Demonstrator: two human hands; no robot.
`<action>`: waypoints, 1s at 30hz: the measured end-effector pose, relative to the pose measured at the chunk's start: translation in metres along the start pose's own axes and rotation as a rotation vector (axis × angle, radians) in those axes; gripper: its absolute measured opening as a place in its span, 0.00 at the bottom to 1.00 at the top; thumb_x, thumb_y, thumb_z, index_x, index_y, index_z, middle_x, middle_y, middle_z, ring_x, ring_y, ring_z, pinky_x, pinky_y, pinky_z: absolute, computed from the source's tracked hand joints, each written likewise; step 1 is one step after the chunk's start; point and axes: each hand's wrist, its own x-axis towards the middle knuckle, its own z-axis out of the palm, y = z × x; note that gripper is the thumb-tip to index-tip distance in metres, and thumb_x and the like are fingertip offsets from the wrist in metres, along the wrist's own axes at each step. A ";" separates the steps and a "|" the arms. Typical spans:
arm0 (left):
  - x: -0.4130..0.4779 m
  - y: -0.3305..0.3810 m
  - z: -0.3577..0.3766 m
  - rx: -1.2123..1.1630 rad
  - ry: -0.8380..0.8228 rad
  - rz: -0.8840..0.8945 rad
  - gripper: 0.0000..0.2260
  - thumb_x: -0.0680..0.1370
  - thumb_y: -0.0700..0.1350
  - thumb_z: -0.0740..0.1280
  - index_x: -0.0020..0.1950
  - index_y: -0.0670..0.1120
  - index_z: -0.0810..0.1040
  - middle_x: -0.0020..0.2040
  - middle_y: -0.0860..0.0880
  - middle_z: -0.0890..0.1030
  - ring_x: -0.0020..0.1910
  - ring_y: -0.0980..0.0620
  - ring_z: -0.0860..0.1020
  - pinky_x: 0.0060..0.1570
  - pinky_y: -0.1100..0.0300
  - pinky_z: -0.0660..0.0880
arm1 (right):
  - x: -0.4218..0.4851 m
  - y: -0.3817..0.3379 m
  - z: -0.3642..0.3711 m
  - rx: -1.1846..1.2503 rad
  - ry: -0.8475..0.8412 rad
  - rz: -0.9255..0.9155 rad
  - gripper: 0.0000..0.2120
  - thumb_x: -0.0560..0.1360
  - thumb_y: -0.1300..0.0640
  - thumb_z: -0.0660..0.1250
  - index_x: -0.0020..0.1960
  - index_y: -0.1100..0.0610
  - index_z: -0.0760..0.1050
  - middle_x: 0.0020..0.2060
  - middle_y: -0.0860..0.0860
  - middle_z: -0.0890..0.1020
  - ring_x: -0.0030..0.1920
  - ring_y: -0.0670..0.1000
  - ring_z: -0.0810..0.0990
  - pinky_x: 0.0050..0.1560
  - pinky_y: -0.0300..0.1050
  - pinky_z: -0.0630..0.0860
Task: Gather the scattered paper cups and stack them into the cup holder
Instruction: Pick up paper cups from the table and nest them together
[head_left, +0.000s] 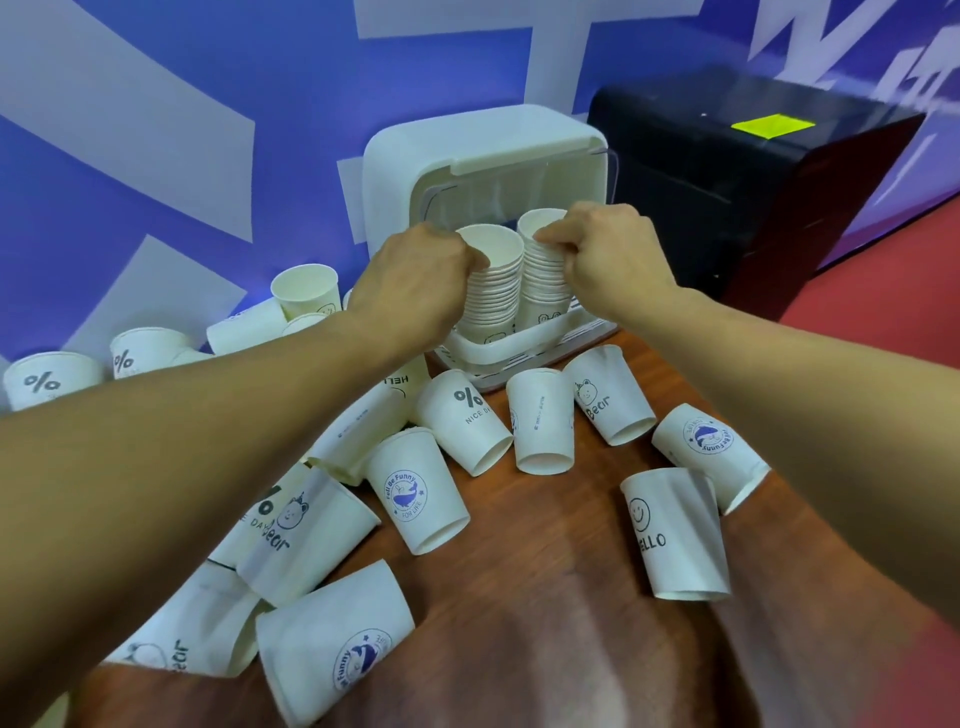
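— Fingers?
— Left hand (415, 280) grips the left cup stack (493, 283), right hand (608, 254) pinches the right cup stack (545, 286); 2 stacks upright in the cup holder (410, 156).
— Next?
— Probably the "%" cup (467, 421), tipped just below, mouth towards us, nearer the left hand.

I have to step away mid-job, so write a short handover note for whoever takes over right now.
Left hand grips the top of the left stack. Right hand pinches the rim of the right stack.
Both stacks stand in the white cup holder.
Done: two tall stacks built.
Left: many loose cups lie on their sides across the table, with a few upright at the far left; gather and stack them.
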 end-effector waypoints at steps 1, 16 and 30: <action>-0.002 -0.001 0.001 0.008 0.005 -0.001 0.26 0.73 0.30 0.61 0.68 0.50 0.77 0.61 0.41 0.80 0.58 0.38 0.77 0.55 0.48 0.76 | -0.001 0.001 0.002 -0.012 0.009 -0.007 0.16 0.79 0.61 0.60 0.63 0.51 0.79 0.52 0.54 0.82 0.49 0.60 0.80 0.50 0.59 0.78; -0.015 0.010 0.008 0.041 0.070 0.059 0.14 0.78 0.39 0.61 0.63 0.43 0.76 0.56 0.43 0.79 0.54 0.42 0.74 0.41 0.56 0.62 | -0.014 -0.001 0.019 -0.036 0.082 -0.029 0.22 0.74 0.65 0.60 0.65 0.54 0.77 0.52 0.55 0.79 0.50 0.61 0.77 0.46 0.55 0.76; -0.036 0.022 0.002 -0.115 0.060 -0.061 0.34 0.74 0.52 0.73 0.76 0.54 0.62 0.74 0.50 0.64 0.59 0.46 0.76 0.51 0.52 0.76 | -0.030 -0.009 0.007 -0.047 0.082 -0.020 0.25 0.77 0.59 0.66 0.72 0.54 0.66 0.62 0.56 0.73 0.58 0.57 0.73 0.54 0.53 0.74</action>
